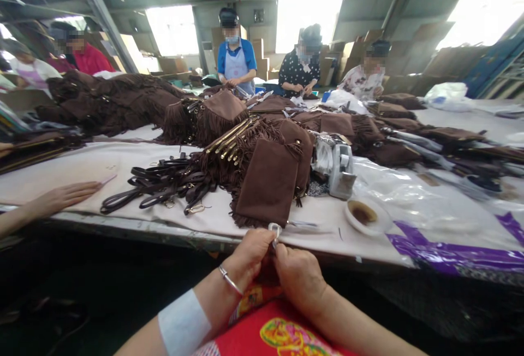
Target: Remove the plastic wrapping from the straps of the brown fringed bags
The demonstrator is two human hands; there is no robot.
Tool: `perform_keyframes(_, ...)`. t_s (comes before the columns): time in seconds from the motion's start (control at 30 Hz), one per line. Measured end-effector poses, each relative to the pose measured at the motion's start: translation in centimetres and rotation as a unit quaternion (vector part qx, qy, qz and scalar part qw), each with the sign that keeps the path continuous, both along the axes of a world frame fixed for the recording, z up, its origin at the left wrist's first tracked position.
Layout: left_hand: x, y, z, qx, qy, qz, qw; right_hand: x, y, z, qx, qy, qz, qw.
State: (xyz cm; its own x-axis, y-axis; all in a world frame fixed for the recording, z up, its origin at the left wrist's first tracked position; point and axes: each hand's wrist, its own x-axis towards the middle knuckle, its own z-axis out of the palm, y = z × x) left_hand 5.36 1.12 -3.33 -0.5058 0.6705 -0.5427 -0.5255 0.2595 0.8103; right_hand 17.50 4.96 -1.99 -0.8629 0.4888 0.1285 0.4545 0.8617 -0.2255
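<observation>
In front of the table edge, my left hand (254, 249) and my right hand (301, 274) meet with fingers closed. Between their fingertips sits a small whitish loop-shaped piece (275, 229), its kind unclear. Dark brown material (268, 270) shows below, between my hands; the fingers hide most of it. Just beyond lies a brown fringed bag (268, 181), flat side up, on a pile of similar bags with gold zips (229, 143). To the left of the pile is a heap of dark straps (164, 181) with metal clasps.
A tape dispenser (341, 173) and a white bowl of brown liquid (364, 217) stand right of the bags. Clear plastic with purple tape (442, 249) covers the right edge. Another person's hand (73, 195) rests at left. Several co-workers stand across the table.
</observation>
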Motion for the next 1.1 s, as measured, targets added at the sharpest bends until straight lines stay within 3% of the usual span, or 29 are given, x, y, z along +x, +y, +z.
perform_keyframes(0.1, 0.1, 0.3, -0.3, 0.02, 0.007, 0.03, 0.999, 0.1, 0.1, -0.3, -0.138, 0.082, -0.054, 0.985)
perform_keyframes(0.17, 0.3, 0.5, -0.3, 0.035, -0.03, 0.055, 0.997, -0.1, 0.3, -0.5, -0.294, 0.152, -0.076, 0.94)
perform_keyframes(0.23, 0.5, 0.6, 0.0, 0.053, -0.098, 0.063, 0.992, -0.2, 0.5, -0.7, -0.488, 0.2, -0.099, 0.844)
perform_keyframes(0.3, 0.7, 0.6, 0.4, 0.064, -0.157, 0.052, 0.984, -0.3, 0.7, -1.1, -0.65, 0.231, -0.127, 0.713)
perform_keyframes(0.4, 1.0, 0.6, 0.7, 0.065, -0.18, 0.041, 0.981, -0.2, 0.7, -2.0, -0.777, 0.274, -0.131, 0.552)
perform_keyframes(0.47, 1.2, 0.7, 0.7, 0.074, -0.164, 0.041, 0.983, -0.1, 0.6, -2.5, -0.818, 0.286, -0.121, 0.484)
perform_keyframes(0.53, 1.3, 0.7, 0.5, 0.089, -0.136, 0.044, 0.986, -0.1, 0.5, -2.8, -0.839, 0.29, -0.113, 0.447)
perform_keyframes(0.67, 1.1, 0.3, 0.2, 0.097, -0.113, 0.033, 0.988, -0.2, 0.6, -2.8, -0.841, 0.297, -0.117, 0.437)
perform_keyframes(0.8, 0.2, 0.1, 0.2, 0.098, -0.234, -0.035, 0.967, 0.0, 0.6, -2.4, -0.829, 0.307, -0.117, 0.453)
perform_keyframes(0.87, -0.1, 0.5, 0.4, 0.087, -0.262, -0.03, 0.961, 0.2, 0.3, -2.3, -0.823, 0.303, -0.109, 0.469)
perform_keyframes(1.0, 0.0, 2.0, 0.6, 0.035, -0.155, 0.04, 0.987, 0.3, -0.1, -2.5, -0.799, 0.291, -0.084, 0.52)
perform_keyframes(1.1, 0.0, 2.2, 0.9, 0.065, -0.074, 0.042, 0.994, 0.4, -0.1, -2.3, -0.782, 0.287, -0.077, 0.548)
